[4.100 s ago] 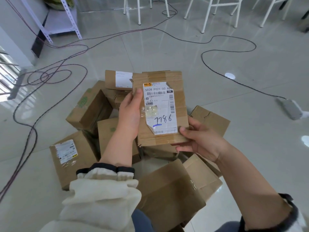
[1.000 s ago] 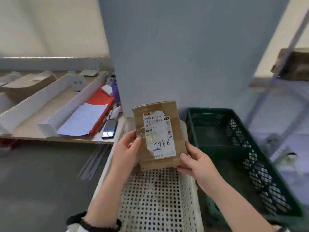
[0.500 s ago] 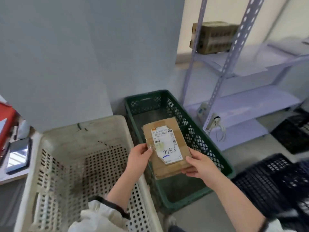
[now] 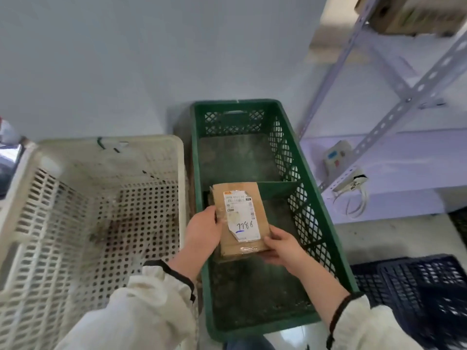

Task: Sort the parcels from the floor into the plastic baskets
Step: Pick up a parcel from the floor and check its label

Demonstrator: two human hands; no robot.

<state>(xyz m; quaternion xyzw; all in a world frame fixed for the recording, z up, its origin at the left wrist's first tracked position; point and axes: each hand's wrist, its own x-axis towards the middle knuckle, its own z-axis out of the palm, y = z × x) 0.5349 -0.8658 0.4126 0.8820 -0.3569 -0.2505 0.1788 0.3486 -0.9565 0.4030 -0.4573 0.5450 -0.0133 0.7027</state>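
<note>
While we hold the cardboard parcel [image 4: 240, 218] over the green basket [image 4: 313, 205], our left hand [image 4: 202, 231] closes its grip on the left edge and our right hand [image 4: 280, 246] clasps the near right corner. Its label, marked 7786, faces up. Just left stands the white basket [image 4: 30, 198], with a black crate [image 4: 417, 286] at right.

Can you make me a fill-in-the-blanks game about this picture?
1. Both hands hold the parcel over the ____ basket.
2. The white basket sits to the ____ of the green one.
3. The handwritten number on the parcel's label is ____.

Missing words: green; left; 7786
</note>
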